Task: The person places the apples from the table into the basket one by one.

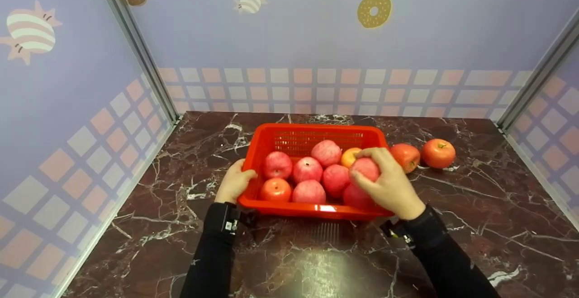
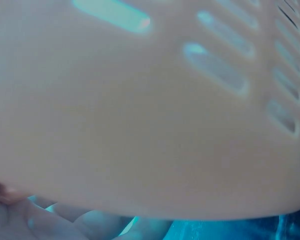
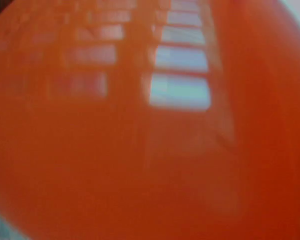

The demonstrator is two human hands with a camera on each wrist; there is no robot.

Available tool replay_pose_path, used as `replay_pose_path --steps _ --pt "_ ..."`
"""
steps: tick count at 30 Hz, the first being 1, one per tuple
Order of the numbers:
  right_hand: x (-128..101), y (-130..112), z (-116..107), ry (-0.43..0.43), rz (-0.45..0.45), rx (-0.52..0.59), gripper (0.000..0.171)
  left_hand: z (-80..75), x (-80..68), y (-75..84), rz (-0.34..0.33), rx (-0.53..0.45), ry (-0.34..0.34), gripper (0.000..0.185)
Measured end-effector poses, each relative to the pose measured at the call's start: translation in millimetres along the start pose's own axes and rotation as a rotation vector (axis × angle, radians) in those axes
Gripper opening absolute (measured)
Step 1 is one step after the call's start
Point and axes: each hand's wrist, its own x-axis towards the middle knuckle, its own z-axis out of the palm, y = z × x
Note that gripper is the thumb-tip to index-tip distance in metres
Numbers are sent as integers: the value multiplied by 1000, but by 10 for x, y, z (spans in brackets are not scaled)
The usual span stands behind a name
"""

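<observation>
The left hand (image 1: 235,182) grips the red basket's (image 1: 316,133) left rim on the table (image 1: 475,207). The right hand (image 1: 390,185) curls over a pink apple (image 1: 365,168) at the basket's right end. No writing is legible.

Basket (image 1: 316,131) packed with apples, barely a gap between them. Two more apples (image 1: 405,155) (image 1: 438,153) crowd its right side. Walls close in behind and on both sides; open marble tabletop (image 1: 316,262) lies in front.

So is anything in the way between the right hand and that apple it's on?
Nothing visible: the right hand already grips the pink apple, which sits atop other apples in the red basket.
</observation>
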Motion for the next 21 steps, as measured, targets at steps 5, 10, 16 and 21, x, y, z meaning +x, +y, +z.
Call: replay_pose_path --steps 5,10,16,21 --pt "-47 -91 142 -73 -68 -28 37 5 -3 0 -3 -14 5 39" --pt "-98 -136 251 -136 -119 -63 39 9 -3 3 1 -9 7 40" --pt "-126 -120 309 -158 -203 -121 42 5 2 -4 -8 -19 4 41" --pt "-129 -104 325 -160 -244 -151 42 1 5 -13 -8 -10 6 40"
